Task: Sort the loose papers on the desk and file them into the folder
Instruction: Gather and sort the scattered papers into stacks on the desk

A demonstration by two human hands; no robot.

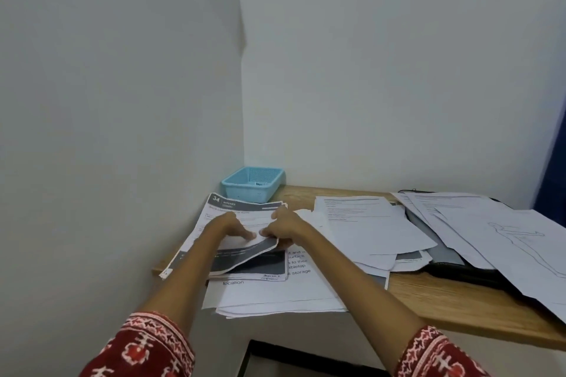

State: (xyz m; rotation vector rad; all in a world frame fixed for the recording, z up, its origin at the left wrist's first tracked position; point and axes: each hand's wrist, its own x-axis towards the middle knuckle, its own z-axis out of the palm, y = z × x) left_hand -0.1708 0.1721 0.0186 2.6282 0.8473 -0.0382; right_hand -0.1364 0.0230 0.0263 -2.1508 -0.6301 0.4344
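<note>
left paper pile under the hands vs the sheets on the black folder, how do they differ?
The left pile carries dark printed bands; the folder sheets are mostly white with a line drawing. Both hands, left hand and right hand, handle the left pile, its top sheet's corner lifted; the folder sheets lie flat and untouched. Both are fanned unevenly.

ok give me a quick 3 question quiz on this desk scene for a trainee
1. True or false: the blue basket stands in the desk's far corner, against the walls.
2. Multiple choice: the sheet headed "34 KITCHEN" is handled by
A. the left hand only
B. the right hand only
C. both hands
3. Fill in: the black folder lies on the ______ side of the wooden desk, partly covered by loose papers.

Key
1. True
2. C: both hands are on it, the right lifting its near edge.
3. right
</note>
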